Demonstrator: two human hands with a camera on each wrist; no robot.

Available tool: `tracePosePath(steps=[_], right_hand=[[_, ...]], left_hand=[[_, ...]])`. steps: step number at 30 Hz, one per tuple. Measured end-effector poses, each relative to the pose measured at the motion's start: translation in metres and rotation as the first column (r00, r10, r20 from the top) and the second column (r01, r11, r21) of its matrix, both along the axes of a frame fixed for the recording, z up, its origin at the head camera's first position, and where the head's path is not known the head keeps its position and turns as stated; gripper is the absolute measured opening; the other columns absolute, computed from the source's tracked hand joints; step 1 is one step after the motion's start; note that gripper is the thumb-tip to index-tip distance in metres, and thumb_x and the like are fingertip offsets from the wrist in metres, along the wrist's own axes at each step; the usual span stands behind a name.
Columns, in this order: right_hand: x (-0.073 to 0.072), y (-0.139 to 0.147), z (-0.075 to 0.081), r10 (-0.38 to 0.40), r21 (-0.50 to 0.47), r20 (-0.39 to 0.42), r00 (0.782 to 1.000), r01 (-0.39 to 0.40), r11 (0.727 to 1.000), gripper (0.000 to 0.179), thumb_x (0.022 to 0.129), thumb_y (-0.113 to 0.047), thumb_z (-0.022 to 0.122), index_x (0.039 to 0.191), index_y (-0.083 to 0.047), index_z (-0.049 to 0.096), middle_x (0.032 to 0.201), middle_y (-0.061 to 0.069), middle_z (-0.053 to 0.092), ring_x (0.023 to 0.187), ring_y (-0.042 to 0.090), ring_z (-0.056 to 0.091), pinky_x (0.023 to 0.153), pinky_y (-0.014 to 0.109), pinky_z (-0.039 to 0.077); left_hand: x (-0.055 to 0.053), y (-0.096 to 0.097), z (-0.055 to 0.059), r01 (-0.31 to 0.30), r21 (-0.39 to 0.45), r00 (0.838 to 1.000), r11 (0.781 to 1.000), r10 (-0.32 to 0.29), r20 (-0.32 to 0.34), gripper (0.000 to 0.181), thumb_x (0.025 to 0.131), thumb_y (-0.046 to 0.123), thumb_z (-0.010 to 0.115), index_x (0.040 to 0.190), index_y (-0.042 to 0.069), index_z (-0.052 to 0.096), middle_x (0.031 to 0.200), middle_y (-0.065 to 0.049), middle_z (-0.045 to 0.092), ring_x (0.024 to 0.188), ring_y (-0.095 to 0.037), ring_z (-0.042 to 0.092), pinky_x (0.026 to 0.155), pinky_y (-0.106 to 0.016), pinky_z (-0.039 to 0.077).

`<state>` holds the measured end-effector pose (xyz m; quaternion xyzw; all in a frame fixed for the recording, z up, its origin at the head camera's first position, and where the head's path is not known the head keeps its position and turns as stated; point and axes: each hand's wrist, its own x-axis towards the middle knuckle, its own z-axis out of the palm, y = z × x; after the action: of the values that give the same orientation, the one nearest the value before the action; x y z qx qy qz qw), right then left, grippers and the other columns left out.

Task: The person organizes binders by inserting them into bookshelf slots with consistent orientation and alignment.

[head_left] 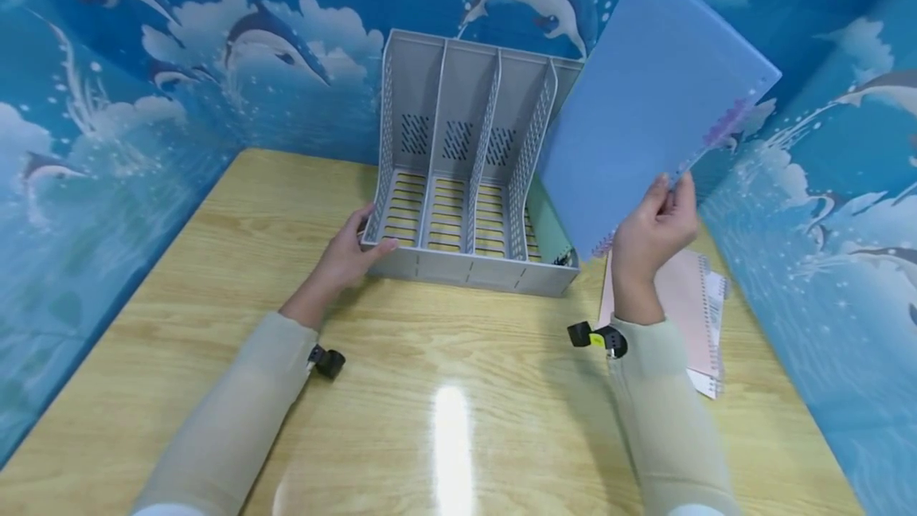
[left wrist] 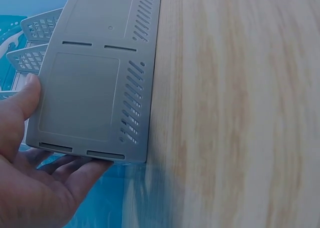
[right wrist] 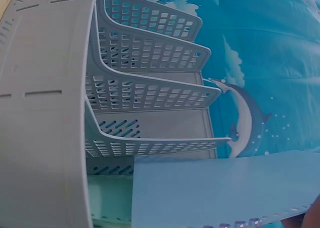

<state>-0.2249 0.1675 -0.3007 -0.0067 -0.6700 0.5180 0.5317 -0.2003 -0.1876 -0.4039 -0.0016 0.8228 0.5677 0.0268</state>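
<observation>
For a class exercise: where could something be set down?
Free: table between sleeves, before the gray file organizer; table between organizer and left backdrop; organizer's three left slots. Crowded: rightmost slot, with a green notebook; right side, with spiral notebooks and raised blue notebook.

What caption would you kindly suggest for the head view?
Left hand grips a gray file rack; right hand holds up a blue notebook.

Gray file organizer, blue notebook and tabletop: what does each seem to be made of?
Gray file organizer: likely molded plastic with a matte finish, given its uniform color and regular slots.
Blue notebook: smooth cover, perhaps plastic or coated card, from its even, plain face.
Tabletop: wood or wood-look laminate, fairly glossy; grain and a bright reflection show.
</observation>
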Motion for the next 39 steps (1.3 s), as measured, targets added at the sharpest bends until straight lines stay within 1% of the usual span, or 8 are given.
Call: tracePosePath(steps=[4,11,19,24,28,32,36,39], right_hand=[[-0.003,-0.007,-0.003,-0.015,0.001,0.004,1.0,0.015,1.0,0.02,0.101,-0.015,0.051,0.086,-0.007,0.062,0.056,-0.009,0.028,0.046,0.002,0.02,0.05,0.019,0.019],[0.01,-0.03,0.006,-0.014,0.004,-0.01,1.0,0.014,1.0,0.024,0.101,-0.007,0.049,0.081,0.004,0.055,0.059,-0.01,0.029,0.049,-0.005,0.019,0.053,0.018,0.019],[-0.013,-0.025,-0.017,-0.005,-0.004,-0.013,1.0,0.005,1.0,0.024,0.102,-0.014,0.051,0.088,0.002,0.061,0.059,-0.011,0.029,0.049,0.0,0.021,0.052,0.02,0.02],[-0.016,-0.025,-0.024,0.012,-0.012,-0.007,1.0,-0.013,1.0,0.025,0.101,-0.019,0.052,0.096,0.001,0.067,0.059,-0.01,0.033,0.049,0.005,0.025,0.051,0.021,0.022],[-0.017,-0.027,-0.029,0.009,-0.016,0.013,1.0,-0.009,1.0,0.025,0.101,-0.018,0.052,0.111,-0.003,0.07,0.065,-0.001,0.05,0.053,0.004,0.033,0.054,0.019,0.027],[-0.019,-0.028,-0.035,0.023,-0.013,0.035,0.999,-0.022,1.0,0.028,0.102,-0.015,0.051,0.123,-0.006,0.066,0.086,0.017,0.066,0.059,0.0,0.04,0.058,0.018,0.033],[-0.021,-0.029,-0.041,0.014,-0.006,0.048,0.999,-0.014,1.0,0.028,0.101,-0.014,0.052,0.123,-0.005,0.066,0.081,0.022,0.061,0.056,-0.002,0.037,0.056,0.018,0.03],[-0.023,-0.028,-0.047,-0.002,0.005,0.057,0.998,0.002,1.0,0.026,0.101,-0.014,0.052,0.12,-0.006,0.068,0.073,0.013,0.056,0.054,-0.002,0.034,0.055,0.019,0.028]], left_hand=[[0.0,0.0,0.0,-0.003,-0.004,1.0,1.0,0.003,0.018,0.083,0.094,0.024,0.066,0.157,0.013,0.013,0.154,-0.018,0.03,0.137,-0.037,0.036,0.114,-0.049,0.031],[0.0,-0.001,0.0,0.003,-0.028,1.0,1.0,-0.002,0.017,0.084,0.094,0.027,0.066,0.157,0.014,0.011,0.155,-0.018,0.029,0.139,-0.037,0.033,0.116,-0.05,0.026],[0.0,-0.001,0.0,0.01,-0.025,1.0,1.0,-0.01,0.015,0.084,0.094,0.026,0.066,0.157,0.014,0.011,0.156,-0.018,0.027,0.14,-0.037,0.032,0.116,-0.051,0.025],[0.0,-0.002,-0.001,0.013,-0.026,1.0,1.0,-0.013,0.006,0.084,0.094,0.027,0.065,0.157,0.013,0.011,0.156,-0.018,0.028,0.139,-0.037,0.032,0.116,-0.05,0.026],[0.001,-0.002,-0.002,0.02,-0.018,1.0,1.0,-0.02,-0.002,0.084,0.095,0.026,0.065,0.157,0.012,0.01,0.155,-0.02,0.029,0.139,-0.038,0.033,0.115,-0.05,0.028],[0.001,-0.002,-0.001,0.023,0.006,1.0,1.0,-0.023,0.001,0.083,0.095,0.023,0.064,0.157,0.012,0.01,0.154,-0.021,0.03,0.138,-0.039,0.034,0.114,-0.05,0.03],[0.002,-0.001,0.0,0.018,0.008,1.0,1.0,-0.018,0.007,0.082,0.095,0.024,0.064,0.157,0.013,0.01,0.154,-0.02,0.03,0.138,-0.038,0.035,0.115,-0.05,0.03],[0.003,0.0,0.001,0.019,0.013,1.0,1.0,-0.019,0.006,0.083,0.095,0.024,0.064,0.157,0.013,0.011,0.153,-0.021,0.032,0.137,-0.038,0.036,0.114,-0.05,0.031]])
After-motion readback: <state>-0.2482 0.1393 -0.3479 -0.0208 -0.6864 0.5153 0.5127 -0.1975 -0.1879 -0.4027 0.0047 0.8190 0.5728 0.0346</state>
